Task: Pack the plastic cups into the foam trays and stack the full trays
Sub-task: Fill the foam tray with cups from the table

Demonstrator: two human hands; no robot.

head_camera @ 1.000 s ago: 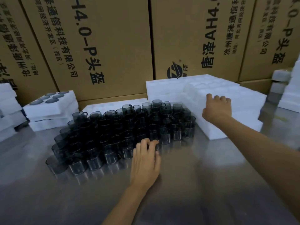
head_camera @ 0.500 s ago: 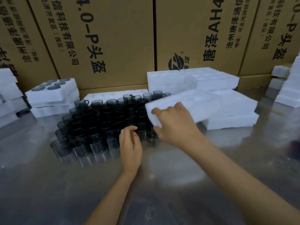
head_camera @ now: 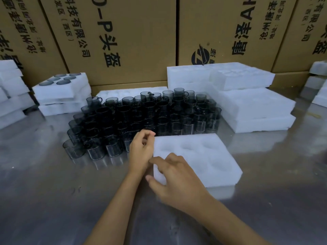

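Note:
Several dark, see-through plastic cups stand packed together in the middle of the steel table. An empty white foam tray with round pockets lies flat in front of them, to the right. My right hand grips its near left corner, thumb on the side and fingers over the top. My left hand is beside the tray's left edge, at the front row of cups, with its fingers curled. Whether it holds a cup is hidden.
A stack of foam trays at the back left has cups in its top tray. Empty foam trays are piled at the right, with more foam at the left edge and right edge. Cardboard boxes wall off the back.
My right hand lifted a foam tray off the right pile, carried it over the cups and set it on the table in front. My left hand stayed at the front cups, fingers curling.

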